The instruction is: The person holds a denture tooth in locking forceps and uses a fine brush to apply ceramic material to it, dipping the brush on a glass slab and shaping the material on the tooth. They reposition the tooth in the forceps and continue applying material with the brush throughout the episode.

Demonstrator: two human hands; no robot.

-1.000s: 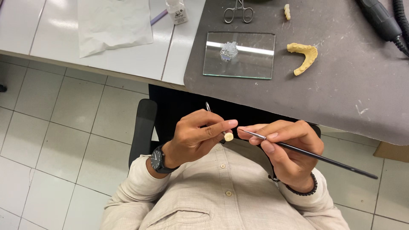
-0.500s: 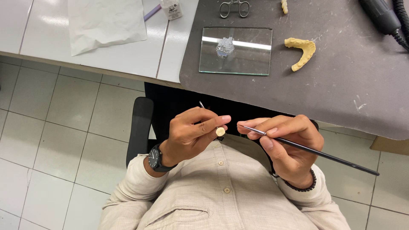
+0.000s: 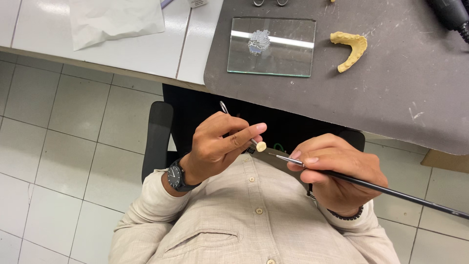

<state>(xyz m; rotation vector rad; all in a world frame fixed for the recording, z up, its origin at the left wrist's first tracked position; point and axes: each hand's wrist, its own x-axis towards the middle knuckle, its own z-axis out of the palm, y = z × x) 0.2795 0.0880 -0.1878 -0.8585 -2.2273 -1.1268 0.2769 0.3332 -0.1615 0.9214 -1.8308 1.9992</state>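
The left hand (image 3: 217, 149) is pinching a thin metal tool (image 3: 238, 126) tipped with a small cream piece (image 3: 261, 146), held over the lap. The right hand (image 3: 337, 173) is gripping a black brush (image 3: 371, 185) — its tip just beside the piece. On the tabletop (image 3: 420, 88) are lying a glass slab (image 3: 271, 46) and a yellow cast (image 3: 351, 48).
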